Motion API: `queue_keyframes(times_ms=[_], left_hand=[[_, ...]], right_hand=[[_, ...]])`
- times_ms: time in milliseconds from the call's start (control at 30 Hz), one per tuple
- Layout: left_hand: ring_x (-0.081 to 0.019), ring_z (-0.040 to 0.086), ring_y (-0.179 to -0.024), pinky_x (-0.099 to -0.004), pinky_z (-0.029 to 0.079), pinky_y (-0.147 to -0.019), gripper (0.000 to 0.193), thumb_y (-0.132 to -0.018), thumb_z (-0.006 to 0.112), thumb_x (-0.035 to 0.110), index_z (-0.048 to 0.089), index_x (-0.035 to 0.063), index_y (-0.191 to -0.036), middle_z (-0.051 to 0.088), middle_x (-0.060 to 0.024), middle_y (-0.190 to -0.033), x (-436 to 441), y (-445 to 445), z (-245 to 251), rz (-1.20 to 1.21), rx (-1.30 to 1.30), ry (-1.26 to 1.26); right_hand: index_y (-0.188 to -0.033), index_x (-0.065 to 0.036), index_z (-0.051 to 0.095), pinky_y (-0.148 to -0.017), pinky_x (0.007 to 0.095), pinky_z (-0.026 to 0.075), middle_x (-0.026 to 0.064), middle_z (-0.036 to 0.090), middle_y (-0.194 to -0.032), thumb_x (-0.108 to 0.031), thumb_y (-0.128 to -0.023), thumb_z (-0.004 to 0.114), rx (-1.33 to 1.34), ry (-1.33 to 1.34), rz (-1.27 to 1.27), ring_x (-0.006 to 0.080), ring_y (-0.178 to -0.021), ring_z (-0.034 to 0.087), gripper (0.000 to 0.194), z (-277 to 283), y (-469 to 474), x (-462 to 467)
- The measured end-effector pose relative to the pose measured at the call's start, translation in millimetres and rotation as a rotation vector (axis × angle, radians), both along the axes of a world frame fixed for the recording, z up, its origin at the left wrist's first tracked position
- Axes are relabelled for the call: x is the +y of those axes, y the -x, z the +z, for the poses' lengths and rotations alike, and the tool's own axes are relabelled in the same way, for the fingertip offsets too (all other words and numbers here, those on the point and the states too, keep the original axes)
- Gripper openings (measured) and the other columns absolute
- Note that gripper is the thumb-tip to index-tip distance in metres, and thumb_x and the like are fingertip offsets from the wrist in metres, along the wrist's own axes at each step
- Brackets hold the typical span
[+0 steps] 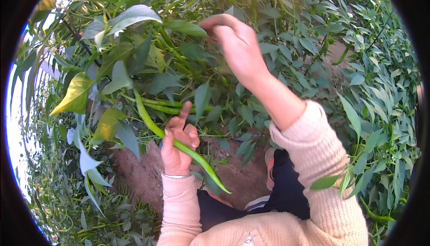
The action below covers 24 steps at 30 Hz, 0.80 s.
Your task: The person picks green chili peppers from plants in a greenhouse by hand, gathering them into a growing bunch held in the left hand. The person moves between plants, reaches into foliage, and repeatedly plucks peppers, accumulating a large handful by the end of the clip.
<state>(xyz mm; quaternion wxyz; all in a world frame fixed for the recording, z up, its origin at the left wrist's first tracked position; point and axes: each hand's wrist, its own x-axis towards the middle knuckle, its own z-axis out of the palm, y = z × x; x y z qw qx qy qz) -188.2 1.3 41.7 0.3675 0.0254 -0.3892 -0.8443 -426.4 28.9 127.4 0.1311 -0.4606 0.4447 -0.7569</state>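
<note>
My left hand (179, 142) is raised palm up in front of the plants, thumb across a long green chili pepper (198, 158). The pepper slants from the leaves at upper left to a free tip at lower right; whether its top end is attached to a stem I cannot tell. Behind my fingers, more slim green chilies (161, 106) hang among the foliage. Higher up and to the right, my right hand (231, 39) is blurred, its fingers bent beside a broad green leaf (186, 27). What lies inside those fingers is hidden.
Dense pepper plants (386, 105) surround me, with a yellowing leaf (74, 93) at left. Several chilies (178, 56) hang within the near plant. Brown soil (141, 168) shows below, beside my shoe (269, 168). Another chili (374, 214) is at lower right.
</note>
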Motion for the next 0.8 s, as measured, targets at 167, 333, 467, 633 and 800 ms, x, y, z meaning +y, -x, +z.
queue_keyframes(times_ms=[167,333,467,633,800], left_hand=[[-0.0167,0.056,-0.088,-0.0286,0.054,-0.063,0.028,-0.094,0.056,0.032,0.059,0.0142,-0.116,0.034,-0.0134,-0.146,-2,2,0,-0.036,-0.022,0.013],[-0.0164,0.056,-0.088,-0.0282,0.054,-0.063,0.031,-0.094,0.056,0.034,0.059,0.0148,-0.118,0.035,-0.0145,-0.146,-9,-2,0,0.039,-0.02,-0.031],[-0.0157,0.056,-0.089,-0.0276,0.054,-0.064,0.032,-0.094,0.056,0.034,0.058,0.0156,-0.12,0.037,-0.015,-0.144,-12,-6,-2,0.04,-0.076,-0.011],[-0.0154,0.056,-0.089,-0.0269,0.053,-0.064,0.033,-0.094,0.056,0.035,0.057,0.0162,-0.121,0.04,-0.0153,-0.142,-13,-9,-7,0.053,-0.076,0.031],[-0.0152,0.056,-0.089,-0.027,0.053,-0.064,0.034,-0.094,0.056,0.035,0.056,0.0159,-0.122,0.042,-0.0159,-0.14,-13,-11,-7,0.05,-0.076,0.024]], right_hand=[[-0.098,0.002,0.067,-0.071,0.0375,0.05,0.019,0.066,-0.085,-0.016,-0.083,0.054,0.365,-0.674,0.12,0.0297,-0.074,0.063,0.026,-3,7,-63],[-0.105,-0.004,0.066,-0.067,0.0375,0.05,0.0156,0.067,-0.082,-0.018,-0.086,0.059,0.271,-0.553,0.377,0.0283,-0.072,0.063,0.025,-35,12,-75],[-0.104,-0.002,0.065,-0.066,0.0369,0.048,0.0134,0.066,-0.08,-0.017,-0.086,0.059,0.363,-0.498,0.189,0.0246,-0.072,0.061,0.024,-44,13,-83],[-0.099,0.0,0.066,-0.063,0.0316,0.047,0.0067,0.066,-0.081,-0.008,-0.082,0.058,0.626,-0.131,0.199,0.0154,-0.072,0.058,0.021,-42,6,-113],[-0.111,0.0,0.062,-0.067,0.0254,0.046,0.0022,0.065,-0.092,-0.013,-0.088,0.056,-0.22,-0.491,0.715,0.0102,-0.077,0.058,0.027,-38,0,-115]])
